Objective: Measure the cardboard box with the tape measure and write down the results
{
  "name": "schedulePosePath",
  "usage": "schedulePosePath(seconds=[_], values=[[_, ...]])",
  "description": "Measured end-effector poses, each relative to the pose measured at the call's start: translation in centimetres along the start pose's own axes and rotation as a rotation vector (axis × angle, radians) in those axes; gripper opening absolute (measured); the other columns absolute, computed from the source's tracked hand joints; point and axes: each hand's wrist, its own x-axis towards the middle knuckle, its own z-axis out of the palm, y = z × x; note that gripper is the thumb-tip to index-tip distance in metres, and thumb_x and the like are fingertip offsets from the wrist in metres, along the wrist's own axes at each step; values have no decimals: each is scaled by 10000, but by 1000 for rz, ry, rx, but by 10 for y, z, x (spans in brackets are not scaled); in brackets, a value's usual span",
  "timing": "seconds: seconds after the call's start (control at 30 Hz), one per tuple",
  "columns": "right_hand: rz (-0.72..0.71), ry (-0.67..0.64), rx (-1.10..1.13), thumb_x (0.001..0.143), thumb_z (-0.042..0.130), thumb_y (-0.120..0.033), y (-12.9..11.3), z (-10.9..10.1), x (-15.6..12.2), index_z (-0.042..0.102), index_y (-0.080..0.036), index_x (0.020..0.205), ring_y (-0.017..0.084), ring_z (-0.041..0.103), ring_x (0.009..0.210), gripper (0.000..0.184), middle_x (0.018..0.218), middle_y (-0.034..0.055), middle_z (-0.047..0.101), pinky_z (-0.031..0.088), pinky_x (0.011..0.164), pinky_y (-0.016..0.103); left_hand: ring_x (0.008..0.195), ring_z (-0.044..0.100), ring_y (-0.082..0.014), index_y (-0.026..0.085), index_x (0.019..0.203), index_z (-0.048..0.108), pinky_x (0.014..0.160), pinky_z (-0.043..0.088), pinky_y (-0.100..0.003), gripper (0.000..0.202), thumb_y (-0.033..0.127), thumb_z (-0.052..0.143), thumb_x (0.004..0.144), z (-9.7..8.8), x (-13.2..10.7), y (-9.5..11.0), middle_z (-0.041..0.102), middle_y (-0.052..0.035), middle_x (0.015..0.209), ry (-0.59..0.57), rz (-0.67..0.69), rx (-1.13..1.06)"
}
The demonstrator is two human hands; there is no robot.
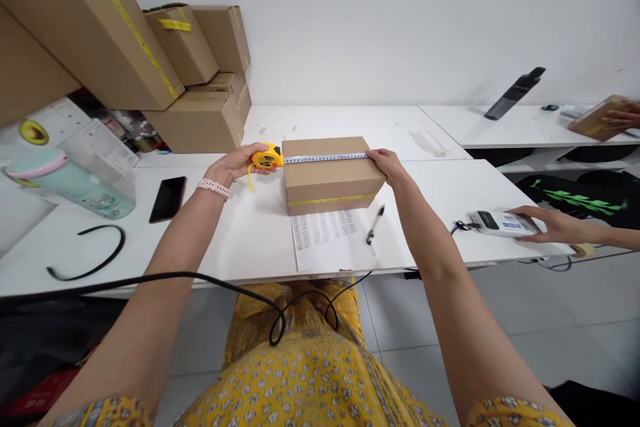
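Observation:
A closed cardboard box (330, 179) with yellow tape along its front side sits on the white table. My left hand (245, 161) is wrapped round a yellow tape measure (268, 158) at the box's left edge. Its white blade (325, 158) runs across the top of the box to the right edge. There my right hand (386, 164) pinches the blade's end against the box corner; the very tip is hidden under the fingers. Partly beneath the box lies a printed sheet (320, 240) with columns of figures, and a pen (375, 224) rests beside it.
Stacked cardboard boxes (195, 120), a mint bottle (70, 180), a phone (169, 199) and a black band (107, 253) are on the left. A black cable (200, 275) crosses before me. On the right, another person's hand (555, 223) touches a white power bank (500, 223); a dark bottle (515, 95) stands farther back.

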Motion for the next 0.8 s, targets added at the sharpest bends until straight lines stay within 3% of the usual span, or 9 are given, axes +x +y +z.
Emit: schedulePosePath(seconds=[0.2, 0.43, 0.57, 0.67, 0.8], values=[[7, 41, -12, 830, 749, -355, 3, 1, 4, 586, -188, 802, 132, 581, 705, 235, 830, 33, 662, 449, 590, 249, 857, 773, -237, 142, 1072, 772, 619, 588, -245, 407, 410, 787, 766, -9, 4, 1, 771, -158, 1150, -79, -7, 68], [2, 97, -43, 834, 757, -341, 1, 3, 0, 487, -217, 711, 114, 510, 639, 321, 714, -7, 582, 428, 572, 250, 833, 771, -278, 161, 1012, 787, 523, 546, -249, 419, 442, 803, 702, -12, 15, -2, 786, -168, 1079, -61, -12, 98], [-16, 103, -65, 836, 764, -336, -2, 1, -1, 465, -225, 685, 125, 504, 650, 353, 689, -8, 566, 422, 583, 264, 776, 761, -271, 149, 957, 786, 508, 536, -257, 386, 417, 808, 680, -6, 8, 3, 787, -170, 986, -49, 24, 109], [-124, 123, -62, 833, 778, -310, -15, -6, -3, 460, -219, 665, 123, 507, 690, 371, 685, -14, 547, 457, 651, 268, 797, 753, -262, 158, 1052, 784, 557, 574, -268, 457, 333, 833, 632, 6, -13, 14, 785, -153, 1011, -96, 67, 143], [-431, 25, -27, 851, 790, -354, -59, -23, -24, 531, -217, 737, 145, 567, 795, 315, 735, 2, 568, 525, 760, 308, 840, 732, -283, 165, 1167, 771, 583, 588, -296, 600, 268, 818, 578, 36, -54, 28, 774, -156, 1052, -192, 82, 200]])
